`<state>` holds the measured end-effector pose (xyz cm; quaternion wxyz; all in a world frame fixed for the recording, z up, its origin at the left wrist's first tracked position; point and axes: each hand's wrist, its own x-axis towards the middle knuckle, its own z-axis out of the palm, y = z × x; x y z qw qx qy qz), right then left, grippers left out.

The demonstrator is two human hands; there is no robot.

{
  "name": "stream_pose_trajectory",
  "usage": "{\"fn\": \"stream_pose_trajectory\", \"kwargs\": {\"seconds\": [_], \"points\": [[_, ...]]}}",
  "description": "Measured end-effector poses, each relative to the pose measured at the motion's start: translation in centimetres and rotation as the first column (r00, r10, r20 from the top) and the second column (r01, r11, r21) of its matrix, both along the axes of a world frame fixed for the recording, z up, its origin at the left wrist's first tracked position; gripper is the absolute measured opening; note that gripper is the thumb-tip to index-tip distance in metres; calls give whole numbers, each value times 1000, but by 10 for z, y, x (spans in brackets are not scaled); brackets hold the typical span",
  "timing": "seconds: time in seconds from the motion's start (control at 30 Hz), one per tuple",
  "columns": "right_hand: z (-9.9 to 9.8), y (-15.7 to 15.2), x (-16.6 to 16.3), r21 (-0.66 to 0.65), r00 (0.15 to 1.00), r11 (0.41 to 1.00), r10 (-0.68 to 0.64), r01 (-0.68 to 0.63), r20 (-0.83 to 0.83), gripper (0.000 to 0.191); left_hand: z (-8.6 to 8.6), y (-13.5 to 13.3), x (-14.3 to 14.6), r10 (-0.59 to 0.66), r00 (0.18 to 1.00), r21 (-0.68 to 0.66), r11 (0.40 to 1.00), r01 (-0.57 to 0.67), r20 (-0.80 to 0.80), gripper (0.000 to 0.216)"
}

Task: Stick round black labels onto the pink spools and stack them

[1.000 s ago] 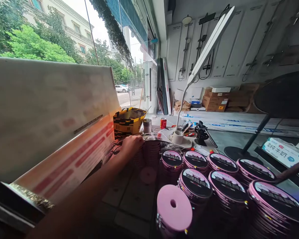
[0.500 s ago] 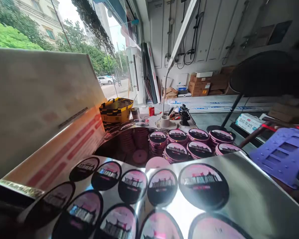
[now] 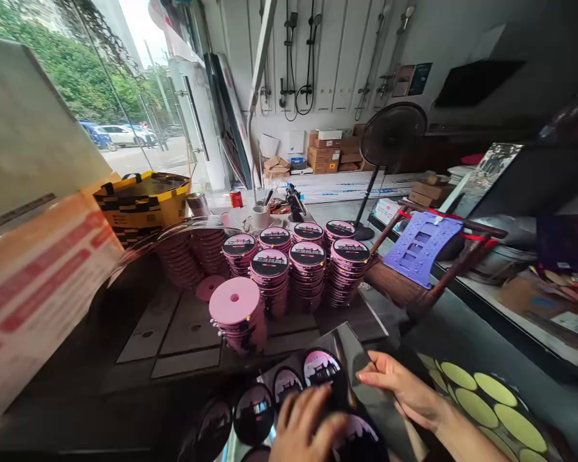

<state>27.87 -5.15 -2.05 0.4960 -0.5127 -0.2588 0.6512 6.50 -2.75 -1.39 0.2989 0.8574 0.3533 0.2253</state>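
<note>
A glossy sheet of round stickers (image 3: pixel 253 414), printed with pink sky and dark buildings, lies tilted at the bottom of the head view. My right hand (image 3: pixel 404 388) pinches its bare right edge between thumb and fingers. My left hand (image 3: pixel 308 427), slightly blurred, is over the stickers with fingers apart; whether it presses on the sheet I cannot tell. Beyond the sheet stands a stack of pink discs (image 3: pixel 234 301) with a plain top and small centre hole. Behind it are several stacks topped with the same printed picture (image 3: pixel 270 263).
Left are a propped box panel (image 3: pixel 33 115) and a yellow-black bag (image 3: pixel 144 199). Further back stand a red can (image 3: pixel 236 199) and a white cup (image 3: pixel 260 217). A chair with a purple back (image 3: pixel 421 247) and pale yellow circles (image 3: pixel 476 401) are to the right.
The view has turned right and down. The sticker sheet, raised large across the view before, is now lower, and both hands have come into clear sight.
</note>
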Motion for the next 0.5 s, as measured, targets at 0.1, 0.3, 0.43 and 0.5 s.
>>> {"fn": "stream_pose_trajectory", "kwargs": {"seconds": [0.1, 0.3, 0.43, 0.5], "points": [[-11, 7, 21, 6, 999, 999, -32, 32, 31, 32, 16, 52, 33, 44, 996, -277, 961, -22, 72, 82], [-5, 7, 29, 190, 834, 943, -332, 274, 441, 33, 19, 101, 77, -77, 990, -538, 833, 131, 121, 27], [-4, 6, 2, 548, 199, 836, -542, 30, 816, 32, 15, 91, 79, -57, 985, -596, 790, 145, 163, 24], [-8, 8, -11, 560, 115, 823, -549, -101, 828, 27, 15, 87, 77, -42, 985, -612, 779, 138, 168, 21]]}}
